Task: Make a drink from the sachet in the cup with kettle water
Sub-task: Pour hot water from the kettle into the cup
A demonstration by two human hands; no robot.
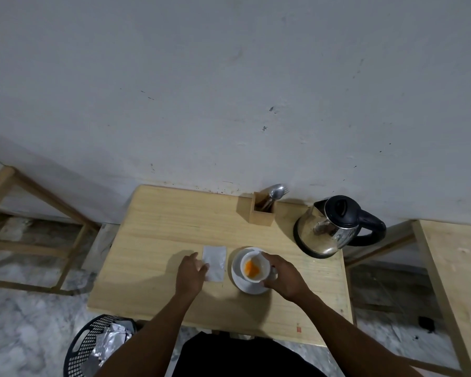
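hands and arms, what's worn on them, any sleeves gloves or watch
Nothing worn shows: left hand and right hand gloveless, left forearm and right forearm sleeveless to the frame's bottom edge, no watch or band at either wrist. Rings too small to tell.

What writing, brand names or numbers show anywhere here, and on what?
No text can be read.
The sachet: plain silver face, no print shows.
The kettle: no brand or label visible.
The cup: plain white.
A red mark on the table edge: too small to read.
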